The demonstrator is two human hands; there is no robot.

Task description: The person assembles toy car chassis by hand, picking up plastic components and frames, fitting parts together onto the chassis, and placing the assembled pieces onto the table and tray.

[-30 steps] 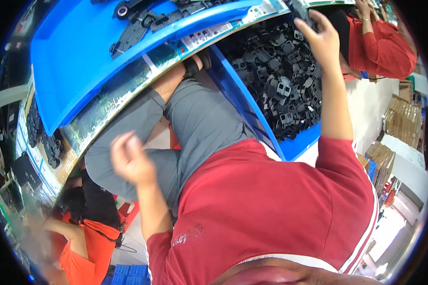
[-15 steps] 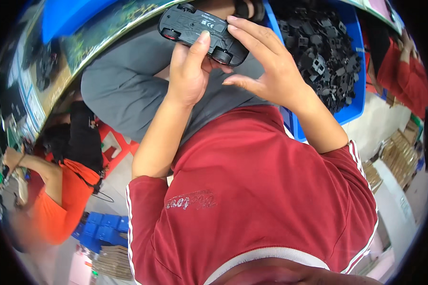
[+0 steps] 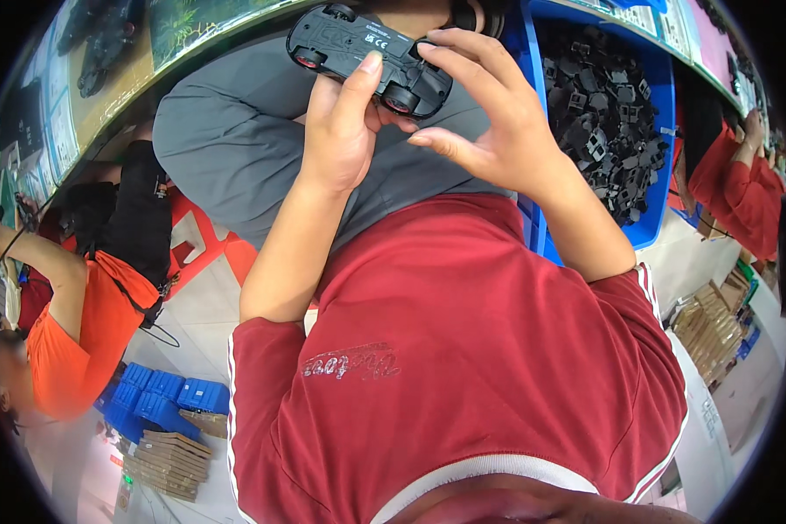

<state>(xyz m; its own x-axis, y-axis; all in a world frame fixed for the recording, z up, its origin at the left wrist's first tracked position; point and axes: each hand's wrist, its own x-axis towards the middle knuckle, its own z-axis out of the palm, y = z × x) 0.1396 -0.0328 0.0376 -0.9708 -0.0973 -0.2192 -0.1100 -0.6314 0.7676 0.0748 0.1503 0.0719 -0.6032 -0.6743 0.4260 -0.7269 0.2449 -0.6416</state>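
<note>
A black toy car [image 3: 367, 65] is held underside up above my lap, its wheels with reddish rims showing. My left hand [image 3: 345, 122] is closed around its near side, thumb pressed on the flat underside. Beside the car's right end is my right hand [image 3: 498, 109], its fingers stretched out. The fingertips reach the wheel at the far right corner and seem to touch it. The right thumb stands apart, below the car's near edge. The left fingers are mostly hidden under the car.
A blue bin [image 3: 659, 188] full of small black plastic parts [image 3: 598, 122] stands to my right. A workbench edge [image 3: 131, 122] curves across the far left. A person in orange [image 3: 87, 323] sits at left, another in red [image 3: 742, 205] at far right. Blue boxes [image 3: 162, 393] and flattened cardboard [image 3: 166, 458] lie behind left.
The view has turned slightly, so the surroundings have shifted. The toy car stays in my left hand, nearly in place. My right fingers have bent slightly at the car's far right wheel.
</note>
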